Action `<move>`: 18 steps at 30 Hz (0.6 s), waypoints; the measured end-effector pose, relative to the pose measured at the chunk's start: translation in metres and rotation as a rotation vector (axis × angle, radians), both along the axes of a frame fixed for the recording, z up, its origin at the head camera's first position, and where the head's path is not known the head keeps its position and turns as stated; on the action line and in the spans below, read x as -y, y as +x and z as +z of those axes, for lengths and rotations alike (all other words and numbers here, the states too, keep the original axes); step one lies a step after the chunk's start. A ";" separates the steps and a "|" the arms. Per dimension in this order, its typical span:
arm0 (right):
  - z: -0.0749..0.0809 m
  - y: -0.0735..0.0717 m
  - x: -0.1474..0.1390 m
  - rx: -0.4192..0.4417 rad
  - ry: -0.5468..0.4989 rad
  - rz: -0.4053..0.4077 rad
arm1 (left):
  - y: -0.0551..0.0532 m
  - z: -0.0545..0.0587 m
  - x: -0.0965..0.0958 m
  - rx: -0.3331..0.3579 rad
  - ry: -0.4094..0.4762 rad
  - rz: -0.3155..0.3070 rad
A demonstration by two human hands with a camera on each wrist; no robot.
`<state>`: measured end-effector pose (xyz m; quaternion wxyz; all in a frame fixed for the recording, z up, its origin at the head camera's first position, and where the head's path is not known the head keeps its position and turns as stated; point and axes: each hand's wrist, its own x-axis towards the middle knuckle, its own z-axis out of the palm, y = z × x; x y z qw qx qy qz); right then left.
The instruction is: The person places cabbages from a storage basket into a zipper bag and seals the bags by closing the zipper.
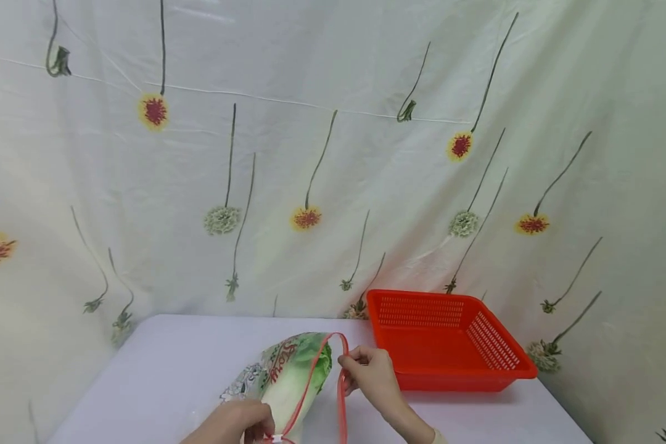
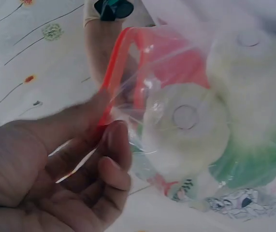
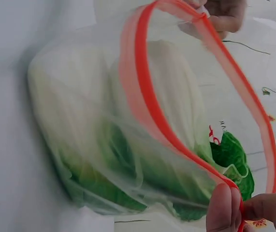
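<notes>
A clear zip bag (image 1: 252,382) with a red zipper edge (image 1: 313,379) stands open, printed with red lettering. Two Chinese cabbages lie inside; the right wrist view shows one cabbage (image 3: 72,106) beside another cabbage (image 3: 169,92), pale stems and green leaf tips. My left hand (image 1: 235,421) pinches one end of the red edge, near a white slider (image 1: 277,438). At the opposite end, my right hand (image 1: 373,377) pinches the red edge between thumb and fingers, spreading the mouth into a wide loop. Round white cabbage bases (image 2: 186,128) face the left wrist camera.
A red plastic basket (image 1: 449,381) with slotted sides stands at the right of the white table (image 1: 144,376), behind my right hand. A flowered cloth (image 1: 288,154) hangs behind the table.
</notes>
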<state>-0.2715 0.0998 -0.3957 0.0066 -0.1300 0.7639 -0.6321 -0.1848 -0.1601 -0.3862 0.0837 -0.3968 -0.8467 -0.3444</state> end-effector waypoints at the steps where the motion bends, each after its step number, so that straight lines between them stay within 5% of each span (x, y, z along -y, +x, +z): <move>1: 0.003 0.000 -0.002 0.024 -0.019 0.002 | 0.000 -0.003 0.001 -0.051 0.039 -0.036; 5: 0.012 -0.001 -0.011 0.089 -0.063 0.055 | -0.002 -0.007 0.004 -0.115 0.197 -0.076; 7: 0.017 0.000 -0.016 0.103 -0.075 0.101 | -0.002 -0.004 0.005 -0.093 0.246 -0.042; 9: 0.022 0.000 -0.021 0.099 -0.078 0.151 | -0.002 0.001 0.007 -0.118 0.275 0.046; 12: 0.027 0.000 -0.029 0.071 -0.073 0.182 | -0.005 0.012 0.010 -0.217 0.311 0.267; 16: 0.035 0.000 -0.038 -0.008 -0.048 0.131 | -0.018 0.031 0.022 -0.294 0.370 0.550; 18: 0.040 0.002 -0.040 -0.049 -0.033 0.104 | -0.027 0.038 0.029 -0.296 0.393 0.630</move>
